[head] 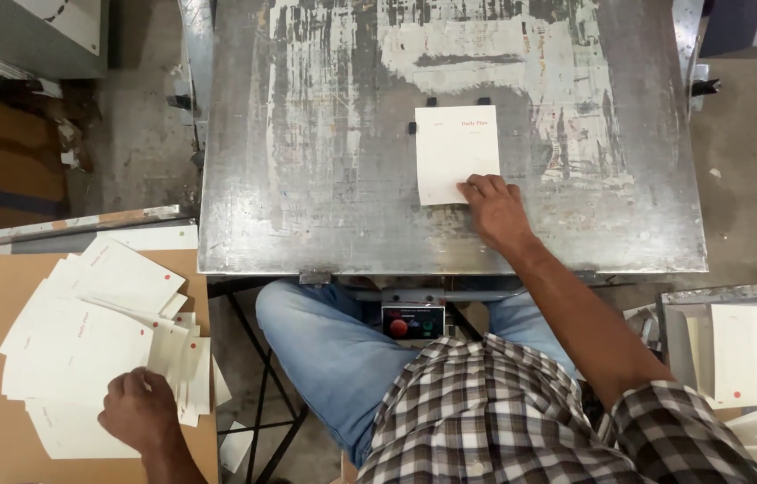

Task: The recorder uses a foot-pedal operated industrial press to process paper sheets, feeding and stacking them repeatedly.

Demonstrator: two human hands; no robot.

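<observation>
Head view shows the right hand (495,208) pressing flat on a white printed paper sheet (455,152), the left hand (138,410) resting on fanned white sheets (92,341), fingertips hidden.

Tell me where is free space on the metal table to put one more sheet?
The metal table is bare left of the white sheet and right of the right hand. It is crowded by the left hand, on the fanned sheets.

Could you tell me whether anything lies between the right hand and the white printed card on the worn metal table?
Nothing visible does: the right hand already rests its fingertips on the lower right corner of the white printed card, flat on the worn metal table.
</observation>
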